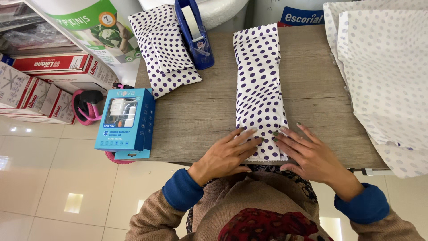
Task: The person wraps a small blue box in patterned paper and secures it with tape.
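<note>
Fingers: spread wide and flat, both sets pressing on the near end of the long white paper packet with purple dots; nothing is gripped.
Left hand: rests on the packet's near left corner, fingertips over its edge.
Right hand: lies on the packet's near right corner, partly on the bare surface beside it.
Packet: lies lengthwise in the middle of the grey wood-grain surface, near end at the surface's front edge, zigzag-cut far end pointing away.
Step in hand: seemingly flattening or creasing the packet's near end.
Next move calls for: even pressure from both palms so the paper stays straight, by my judgement.
Left of the packet: a second, folded dotted paper parcel, a blue tape dispenser just beside it, and a light-blue product box at the surface's left edge.
Right of the packet: a stack of pale dotted paper sheets.
</note>
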